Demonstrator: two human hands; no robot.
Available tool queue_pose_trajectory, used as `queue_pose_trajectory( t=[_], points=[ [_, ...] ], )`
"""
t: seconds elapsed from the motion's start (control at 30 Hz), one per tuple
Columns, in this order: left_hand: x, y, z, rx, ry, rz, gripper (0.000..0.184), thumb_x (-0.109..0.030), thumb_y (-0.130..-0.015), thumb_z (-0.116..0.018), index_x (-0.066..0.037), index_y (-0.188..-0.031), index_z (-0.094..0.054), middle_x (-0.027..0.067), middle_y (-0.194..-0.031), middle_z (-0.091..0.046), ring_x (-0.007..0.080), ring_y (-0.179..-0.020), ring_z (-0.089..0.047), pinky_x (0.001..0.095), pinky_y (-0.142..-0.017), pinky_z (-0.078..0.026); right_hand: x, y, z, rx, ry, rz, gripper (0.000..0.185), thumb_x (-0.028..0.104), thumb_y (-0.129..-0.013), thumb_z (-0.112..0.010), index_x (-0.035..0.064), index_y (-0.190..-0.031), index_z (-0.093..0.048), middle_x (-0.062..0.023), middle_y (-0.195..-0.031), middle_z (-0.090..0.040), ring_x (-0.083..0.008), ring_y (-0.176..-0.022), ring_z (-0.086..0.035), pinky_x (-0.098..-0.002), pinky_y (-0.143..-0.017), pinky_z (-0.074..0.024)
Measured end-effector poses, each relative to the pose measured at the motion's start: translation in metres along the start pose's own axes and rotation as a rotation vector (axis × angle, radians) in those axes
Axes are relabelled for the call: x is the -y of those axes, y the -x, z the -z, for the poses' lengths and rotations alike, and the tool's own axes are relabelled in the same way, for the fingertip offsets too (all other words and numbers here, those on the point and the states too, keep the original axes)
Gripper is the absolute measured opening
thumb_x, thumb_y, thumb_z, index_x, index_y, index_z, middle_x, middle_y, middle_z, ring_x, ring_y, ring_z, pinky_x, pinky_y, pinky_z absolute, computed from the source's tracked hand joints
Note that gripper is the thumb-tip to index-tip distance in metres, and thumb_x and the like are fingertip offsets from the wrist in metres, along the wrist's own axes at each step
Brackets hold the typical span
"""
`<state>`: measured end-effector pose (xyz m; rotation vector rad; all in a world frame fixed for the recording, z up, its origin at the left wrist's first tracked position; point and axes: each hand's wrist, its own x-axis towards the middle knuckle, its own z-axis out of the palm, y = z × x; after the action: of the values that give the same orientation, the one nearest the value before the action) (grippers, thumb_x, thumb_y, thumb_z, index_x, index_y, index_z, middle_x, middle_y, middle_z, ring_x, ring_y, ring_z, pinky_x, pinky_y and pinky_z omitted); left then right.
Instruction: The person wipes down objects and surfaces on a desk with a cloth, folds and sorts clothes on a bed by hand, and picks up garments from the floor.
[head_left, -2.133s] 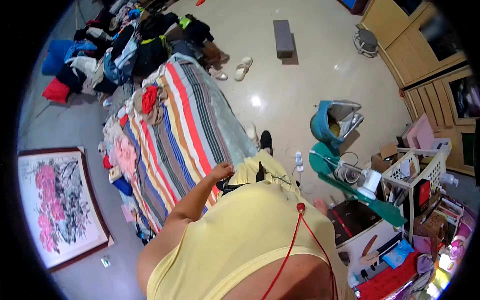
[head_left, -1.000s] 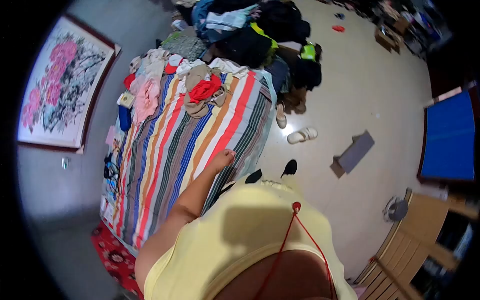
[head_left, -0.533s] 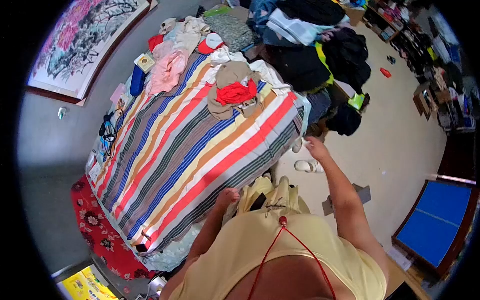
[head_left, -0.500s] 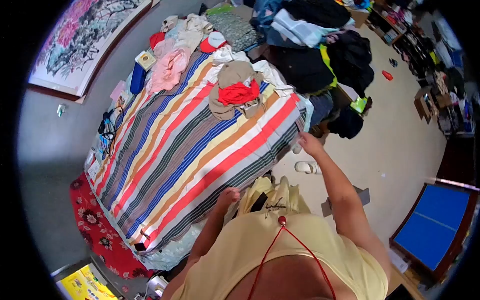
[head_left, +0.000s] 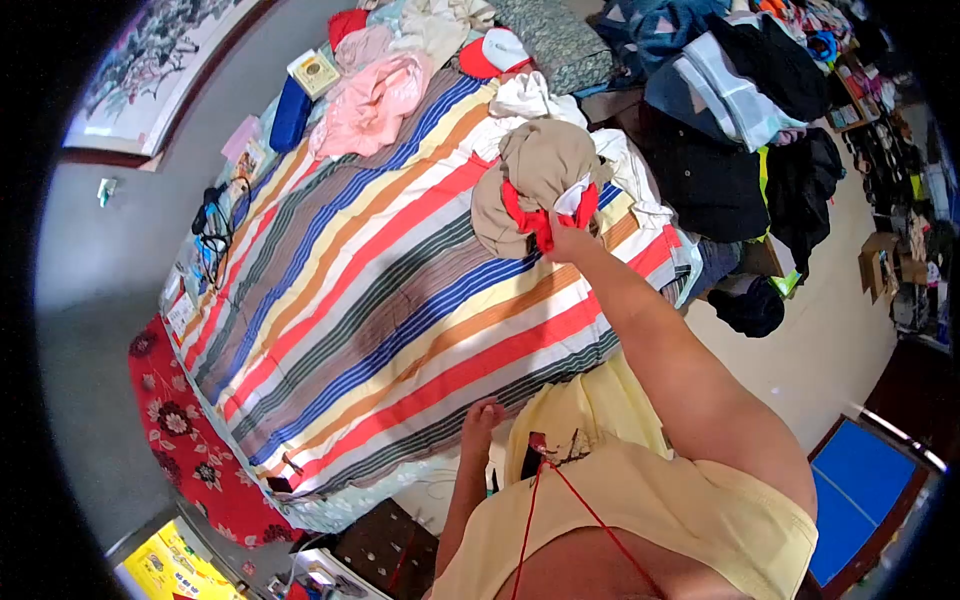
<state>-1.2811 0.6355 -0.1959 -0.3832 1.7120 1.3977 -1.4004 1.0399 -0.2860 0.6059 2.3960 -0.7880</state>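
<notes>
Left hand [head_left: 482, 415]: by the near edge of the striped sheet [head_left: 380, 300], fingers curled; cannot tell if all closed.
Right hand [head_left: 570, 242]: just moved in from the sheet's right edge, now touching the red cloth [head_left: 535, 222]; cannot tell how tightly.
Red cloth: on the sheet's far part, against tan cloth [head_left: 548, 155]; now reached, so likely being handled.
Dark clothes [head_left: 705, 190]: past the sheet's far right corner.

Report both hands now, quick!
Left hand: loosely curled, nothing visible in it; whether closed, can't tell.
Right hand: at the red cloth; whether it grips, can't tell.
</notes>
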Motion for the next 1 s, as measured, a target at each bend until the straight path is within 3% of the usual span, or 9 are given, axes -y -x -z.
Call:
queue_pose_trajectory(
  t=[0.17, 0.3, 0.37, 0.43, 0.57, 0.63, 0.8, 0.87, 1.0],
  points=[
    [0.019, -0.013, 0.001, 0.061, -0.037, -0.05, 0.032, -0.025, -0.095, -0.052, -0.002, -0.117, -0.056, 0.0084, -0.099, -0.063, 0.0177, -0.09, -0.06, 0.0315, -0.084, -0.049, 0.008, 0.071, -0.043, 0.228, 0.155, 0.159, 0.044, 0.042, -0.073, -0.068, 0.0135, -0.107, -0.066, -0.0105, -0.105, -0.066, -0.0295, -0.096, -0.063, -0.0418, -0.082, -0.0498],
    [-0.007, -0.025, -0.029, 0.098, 0.063, -0.078, 0.031, -0.018, -0.093, -0.052, -0.001, -0.119, -0.053, 0.0088, -0.1, -0.061, 0.0168, -0.089, -0.059, 0.0294, -0.078, -0.048, 0.027, 0.157, -0.05, 0.209, -0.297, 0.426, 0.032, 0.025, -0.075, -0.066, 0.0116, -0.104, -0.067, -0.0141, -0.096, -0.067, -0.0304, -0.088, -0.064, -0.0382, -0.079, -0.0499],
    [0.0, -0.046, -0.036, 0.037, -0.067, -0.206, 0.043, -0.014, -0.089, -0.057, -0.002, -0.129, -0.045, 0.0138, -0.113, -0.056, 0.0212, -0.101, -0.055, 0.0326, -0.083, -0.047, 0.064, 0.202, 0.001, 0.409, -0.45, 0.281, 0.03, 0.017, -0.074, -0.067, 0.01, -0.103, -0.066, -0.0126, -0.098, -0.065, -0.0301, -0.092, -0.06, -0.0373, -0.084, -0.0467],
    [0.008, -0.063, -0.041, 0.031, -0.127, -0.333, 0.065, -0.009, -0.083, -0.062, -0.001, -0.14, -0.031, 0.0203, -0.13, -0.045, 0.0273, -0.119, -0.046, 0.0358, -0.094, -0.043, 0.065, 0.224, 0.003, -0.034, -0.346, 0.818, 0.025, 0.013, -0.073, -0.067, 0.0081, -0.098, -0.065, -0.0105, -0.101, -0.06, -0.0282, -0.099, -0.053, -0.0362, -0.09, -0.0413],
    [0.033, -0.115, -0.058, 0.003, -0.223, -0.573, 0.066, -0.011, -0.082, -0.065, 0.004, -0.137, -0.033, 0.0206, -0.13, -0.046, 0.0272, -0.12, -0.045, 0.0354, -0.096, -0.043, 0.084, 0.268, 0.048, 0.142, -0.601, 0.708, 0.024, 0.009, -0.075, -0.064, 0.006, -0.098, -0.062, -0.0064, -0.099, -0.057, -0.021, -0.099, -0.051, -0.0333, -0.089, -0.0387],
    [0.028, -0.115, -0.068, -0.029, -0.44, -0.739, 0.064, -0.011, -0.082, -0.066, 0.005, -0.135, -0.034, 0.0199, -0.129, -0.048, 0.0261, -0.119, -0.047, 0.0351, -0.095, -0.044, 0.094, 0.294, 0.068, 0.557, -1.172, 0.498, 0.028, 0.008, -0.079, -0.06, 0.0044, -0.106, -0.06, -0.0015, -0.093, -0.055, -0.0134, -0.091, -0.052, -0.0283, -0.084, -0.0401],
    [-0.03, -0.125, -0.121, 0.261, 0.335, -0.589, 0.058, -0.013, -0.081, -0.068, 0.003, -0.13, -0.041, 0.0164, -0.123, -0.053, 0.0232, -0.113, -0.052, 0.0344, -0.092, -0.045, 0.106, 0.37, 0.137, 0.495, -1.132, 0.646, 0.03, 0.027, -0.084, -0.066, 0.0037, -0.102, -0.061, -0.0019, -0.097, -0.059, -0.0114, -0.092, -0.054, -0.0266, -0.081, -0.0421],
    [-0.07, -0.094, -0.139, 0.35, 0.396, -0.66, 0.049, -0.012, -0.082, -0.068, 0.0, -0.125, -0.047, 0.0124, -0.117, -0.057, 0.0214, -0.108, -0.056, 0.0339, -0.09, -0.046, 0.11, 0.397, 0.148, 0.434, -1.116, 0.722, 0.042, 0.038, -0.076, -0.076, 0.0038, -0.096, -0.063, -0.0023, -0.092, -0.062, -0.0107, -0.081, -0.056, -0.0259, -0.075, -0.0432],
    [-0.1, -0.066, -0.141, 0.157, 0.218, -0.696, 0.029, -0.015, -0.086, -0.062, -0.003, -0.112, -0.06, 0.0123, -0.106, -0.066, 0.0211, -0.099, -0.062, 0.0328, -0.085, -0.048, 0.085, 0.413, 0.159, 0.232, -0.949, 0.662, 0.037, 0.031, -0.075, -0.077, 0.0033, -0.094, -0.063, -0.0025, -0.087, -0.061, -0.0116, -0.077, -0.057, -0.026, -0.07, -0.0446]
  ],
)
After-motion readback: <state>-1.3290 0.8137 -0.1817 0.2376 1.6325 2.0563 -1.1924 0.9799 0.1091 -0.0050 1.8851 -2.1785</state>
